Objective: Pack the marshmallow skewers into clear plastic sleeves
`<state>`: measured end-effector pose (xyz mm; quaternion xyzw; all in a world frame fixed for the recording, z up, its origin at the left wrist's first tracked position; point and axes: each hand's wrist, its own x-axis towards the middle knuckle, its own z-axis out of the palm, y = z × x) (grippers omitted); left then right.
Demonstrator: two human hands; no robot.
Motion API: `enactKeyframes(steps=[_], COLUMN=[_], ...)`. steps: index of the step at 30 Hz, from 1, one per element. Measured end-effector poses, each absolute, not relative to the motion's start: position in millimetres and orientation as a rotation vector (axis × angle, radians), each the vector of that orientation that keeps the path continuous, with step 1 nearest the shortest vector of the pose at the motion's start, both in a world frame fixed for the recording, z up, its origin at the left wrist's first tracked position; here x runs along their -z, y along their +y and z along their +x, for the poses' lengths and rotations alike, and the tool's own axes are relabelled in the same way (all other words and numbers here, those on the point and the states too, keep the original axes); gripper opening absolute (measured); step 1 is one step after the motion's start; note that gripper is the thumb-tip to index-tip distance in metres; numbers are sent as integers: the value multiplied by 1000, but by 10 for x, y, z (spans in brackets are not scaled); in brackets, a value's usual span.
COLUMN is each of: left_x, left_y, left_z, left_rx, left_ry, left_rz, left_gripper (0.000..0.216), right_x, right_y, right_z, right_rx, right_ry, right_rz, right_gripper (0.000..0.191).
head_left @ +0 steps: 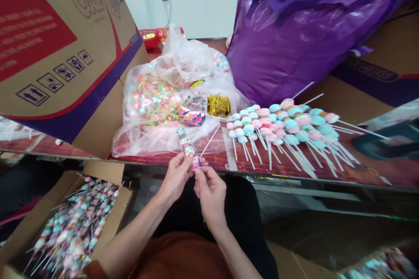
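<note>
Both hands, left hand (pixel 176 174) and right hand (pixel 209 189), pinch the wrapped marshmallow skewer (pixel 188 147) just in front of the clear candy bag (pixel 157 104), where a firm grip on the wrapper's lower end likely keeps it closing neatly.

Your two forearms come up from the bottom of the view and converge at the table edge (pixel 294 174), both bare to above the wrist. Your left hand (pixel 176 174) sits just below that edge, palm turned inward, thumb and fingers pinched together at the top. Your right hand (pixel 211 192) is just beside it, slightly lower and nearer your body, back of the hand facing up, its fingertips (pixel 199 172) curled in a pinch that meets the left hand's fingertips. Both wrists are bent slightly inward, toward each other.
</note>
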<state>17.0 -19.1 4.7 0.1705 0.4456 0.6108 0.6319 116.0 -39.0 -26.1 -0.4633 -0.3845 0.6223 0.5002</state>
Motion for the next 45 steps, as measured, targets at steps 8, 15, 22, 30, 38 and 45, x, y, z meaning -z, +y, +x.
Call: enactKeyframes(steps=[8,15,22,30,38,45], left_x=[-73,-101,-117,-222,-77,-3], left_y=[-245,-275,-267,-219,-353,-325], left_z=[53,8,-169,-434,-373,-415], left_rx=[-1484,-1533,-1524,-1674,-1498,-1600], left_ry=[1093,1132,998,847,904,928], left_rz=[428,486,583,428,369,380], left_gripper=[39,35,31,30,32,31], right_x=[189,134,-108,-501,-369,-415], right_y=[-445,-290,-41,741,2094,2102], right_z=[1133,1026,856,1091,1281,1341], right_rx=[-1640,-1718,-1665,-1152,103,207], right_ry=[-1056,-1133,-1195,-2185,-2364,-2478], right_rz=[-1143,-1061,-964,-1125,-1914,-1905], right_gripper=[40,39,39,29,30,35])
